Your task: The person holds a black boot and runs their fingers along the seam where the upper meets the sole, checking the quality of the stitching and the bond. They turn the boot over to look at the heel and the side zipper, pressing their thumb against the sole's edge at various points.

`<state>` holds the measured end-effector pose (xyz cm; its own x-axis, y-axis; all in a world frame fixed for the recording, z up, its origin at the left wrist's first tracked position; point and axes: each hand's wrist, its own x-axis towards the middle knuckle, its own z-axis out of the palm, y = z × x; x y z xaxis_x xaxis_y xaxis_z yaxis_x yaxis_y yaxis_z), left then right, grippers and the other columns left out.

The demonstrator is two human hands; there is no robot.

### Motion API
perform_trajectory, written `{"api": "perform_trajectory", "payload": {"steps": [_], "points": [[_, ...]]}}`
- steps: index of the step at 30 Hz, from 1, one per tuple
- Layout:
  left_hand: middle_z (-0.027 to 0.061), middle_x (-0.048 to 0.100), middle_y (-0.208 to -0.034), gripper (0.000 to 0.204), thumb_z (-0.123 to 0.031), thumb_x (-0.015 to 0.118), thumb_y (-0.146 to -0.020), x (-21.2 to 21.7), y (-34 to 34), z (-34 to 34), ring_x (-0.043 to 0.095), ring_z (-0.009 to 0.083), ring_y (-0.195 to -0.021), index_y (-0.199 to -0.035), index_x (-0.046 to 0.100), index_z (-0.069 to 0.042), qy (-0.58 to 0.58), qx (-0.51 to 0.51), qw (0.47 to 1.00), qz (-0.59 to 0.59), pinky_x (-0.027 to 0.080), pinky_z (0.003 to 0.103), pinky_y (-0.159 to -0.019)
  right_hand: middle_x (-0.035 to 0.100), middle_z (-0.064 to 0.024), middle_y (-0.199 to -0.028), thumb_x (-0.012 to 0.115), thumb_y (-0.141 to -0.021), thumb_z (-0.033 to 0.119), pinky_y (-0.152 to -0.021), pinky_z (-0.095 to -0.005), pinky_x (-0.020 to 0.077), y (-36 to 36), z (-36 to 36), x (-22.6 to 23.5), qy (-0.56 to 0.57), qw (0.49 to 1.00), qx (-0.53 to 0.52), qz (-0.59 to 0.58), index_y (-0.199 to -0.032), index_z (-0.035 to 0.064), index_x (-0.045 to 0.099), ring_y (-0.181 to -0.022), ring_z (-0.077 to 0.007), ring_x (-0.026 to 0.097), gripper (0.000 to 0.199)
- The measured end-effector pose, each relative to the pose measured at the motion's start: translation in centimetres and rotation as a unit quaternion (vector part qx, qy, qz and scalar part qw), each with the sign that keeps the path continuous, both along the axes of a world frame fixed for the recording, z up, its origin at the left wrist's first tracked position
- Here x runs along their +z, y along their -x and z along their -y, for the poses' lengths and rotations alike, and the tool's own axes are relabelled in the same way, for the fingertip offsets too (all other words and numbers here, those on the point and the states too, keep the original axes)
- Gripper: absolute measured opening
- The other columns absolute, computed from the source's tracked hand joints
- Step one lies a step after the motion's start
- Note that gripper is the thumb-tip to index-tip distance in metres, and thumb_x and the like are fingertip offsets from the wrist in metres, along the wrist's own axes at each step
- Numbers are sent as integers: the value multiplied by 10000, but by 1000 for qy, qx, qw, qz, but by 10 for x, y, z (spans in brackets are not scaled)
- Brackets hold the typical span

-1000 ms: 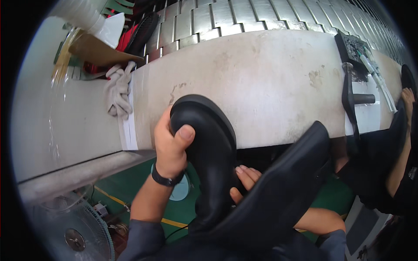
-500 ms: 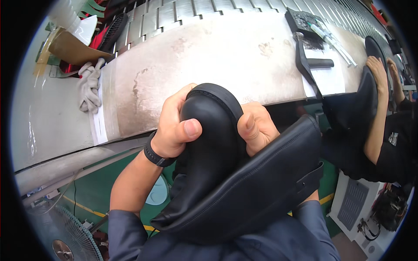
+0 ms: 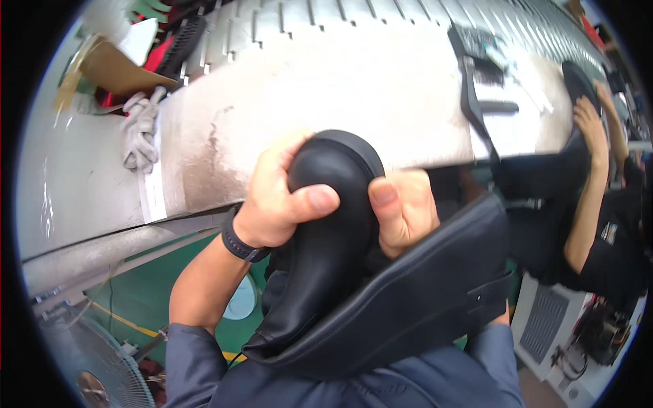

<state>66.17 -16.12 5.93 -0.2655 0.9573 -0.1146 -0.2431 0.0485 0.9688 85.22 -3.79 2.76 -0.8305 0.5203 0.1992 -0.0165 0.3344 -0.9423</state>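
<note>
Both hands clamped on black boot.
My left hand [image 3: 275,204] and right hand [image 3: 403,209] grip the boot [image 3: 333,224] toe; surface [image 3: 286,102] at 12 o'clock.

You are in a factory or workshop, at a production line. A long, worn metal workbench [image 3: 326,95] runs in front of you, with a slatted conveyor [image 3: 408,13] along its far edge. Rags [image 3: 139,132], cardboard [image 3: 115,68] and black tools [image 3: 476,88] lie on the bench. The floor below is painted green [image 3: 136,299] with a yellow line, and a fan [image 3: 88,367] stands there. Beside you to the right, a co-worker [image 3: 598,183] handles black material at the same bench.
</note>
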Motion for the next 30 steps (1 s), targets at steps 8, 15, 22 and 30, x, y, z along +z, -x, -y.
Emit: {"api": "perform_trajectory", "payload": {"steps": [8,15,22,30], "points": [[51,736,-1074,549,-471,804,-999,-8,33,-6,690,120,-1004,-1212,684,20,-112,148,980,68,573,300,-901,679,-232,-1289,587,-1109,454,-957,-386,535,-22,-1,19,-170,983,60,30,-1551,-54,497,-1146,-294,673,679],[112,755,-1250,491,-441,599,-1130,-20,62,-14,721,194,-1147,-1296,684,13,-72,276,943,172,576,340,-1016,600,-240,-1454,620,-1107,304,-1116,-413,478,-20,4,29,-141,988,55,-11,-1596,-55,439,-1333,-295,609,633],[264,601,-1491,516,-290,724,-980,-26,194,55,547,433,-1399,-1422,666,-31,100,375,646,-657,449,517,-1173,569,-215,-1510,632,-1106,206,-1187,-432,433,26,2,74,-79,986,-34,-140,-1605,-67,416,-1388,-275,574,608],[228,531,-1571,482,-215,718,-981,-26,170,134,529,423,-1424,-1450,657,-122,354,275,595,-667,529,540,-1093,783,-128,-1111,687,-1070,350,-951,-349,563,147,-111,201,58,991,-119,-16,-1189,-50,747,-995,-196,752,422]]}}
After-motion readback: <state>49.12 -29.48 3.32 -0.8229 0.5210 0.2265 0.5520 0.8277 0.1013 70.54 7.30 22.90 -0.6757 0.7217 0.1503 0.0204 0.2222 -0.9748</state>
